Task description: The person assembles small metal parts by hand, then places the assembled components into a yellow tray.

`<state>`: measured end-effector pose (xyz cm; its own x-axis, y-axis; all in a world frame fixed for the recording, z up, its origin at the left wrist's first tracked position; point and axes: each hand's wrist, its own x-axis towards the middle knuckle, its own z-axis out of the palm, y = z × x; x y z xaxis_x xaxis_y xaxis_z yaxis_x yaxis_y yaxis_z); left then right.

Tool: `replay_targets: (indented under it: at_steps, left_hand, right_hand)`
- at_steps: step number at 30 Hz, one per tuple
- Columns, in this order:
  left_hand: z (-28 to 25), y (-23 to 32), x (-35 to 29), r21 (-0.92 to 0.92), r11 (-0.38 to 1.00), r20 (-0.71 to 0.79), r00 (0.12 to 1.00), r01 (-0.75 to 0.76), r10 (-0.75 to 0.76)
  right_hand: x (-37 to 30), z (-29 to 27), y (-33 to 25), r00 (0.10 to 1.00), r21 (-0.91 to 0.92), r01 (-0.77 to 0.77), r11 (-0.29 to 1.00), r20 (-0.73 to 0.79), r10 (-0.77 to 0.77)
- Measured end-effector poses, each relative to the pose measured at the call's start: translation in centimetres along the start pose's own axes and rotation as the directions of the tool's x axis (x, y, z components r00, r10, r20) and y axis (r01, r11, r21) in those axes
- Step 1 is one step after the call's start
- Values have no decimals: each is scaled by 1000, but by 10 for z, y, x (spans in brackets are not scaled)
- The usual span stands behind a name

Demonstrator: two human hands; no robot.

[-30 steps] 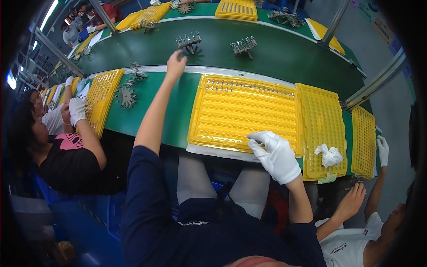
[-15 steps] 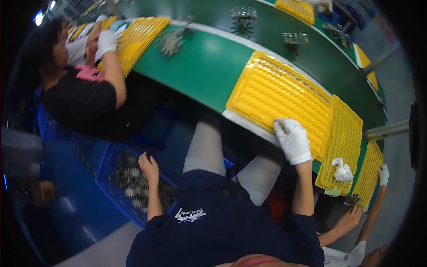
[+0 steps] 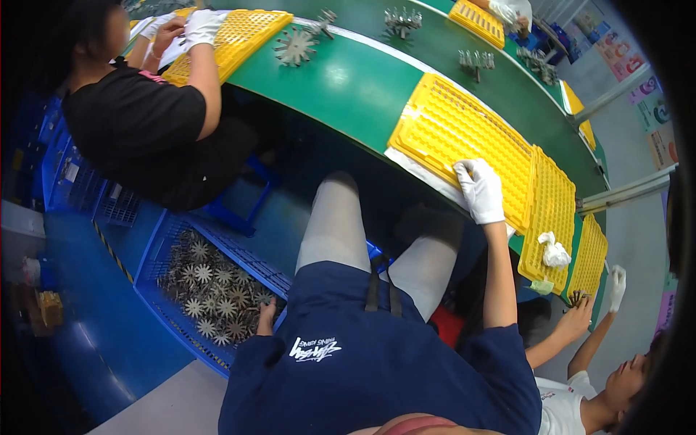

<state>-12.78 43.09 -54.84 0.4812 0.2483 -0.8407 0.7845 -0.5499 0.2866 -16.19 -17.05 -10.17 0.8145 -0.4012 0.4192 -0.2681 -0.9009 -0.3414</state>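
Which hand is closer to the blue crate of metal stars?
Left hand: it's in or just over the blue crate. The right hand is farther off, at the edge of the yellow tray.

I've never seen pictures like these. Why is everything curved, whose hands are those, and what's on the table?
No robot here: a person works with their own hands. A fisheye camera on the head looks down, so straight edges bend. The bare left hand reaches into a blue crate of star-shaped metal parts; whether it grips one, I can't tell. The white-gloved right hand is at the near edge of a yellow tray on the green table. Something white and crumpled lies on the neighbouring tray.
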Motion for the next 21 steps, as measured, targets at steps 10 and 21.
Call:
replay_targets:
  at_steps: [10,21]
  left_hand:
    - [-13,27,-2,373,909,31,982,-187,189]
    - [-13,25,-46,286,849,-268,814,-444,516]
  right_hand:
    - [-9,3,14,999,-52,-33,998,-42,30]
    - [-8,10,11,995,-27,0,1000,-103,-2]
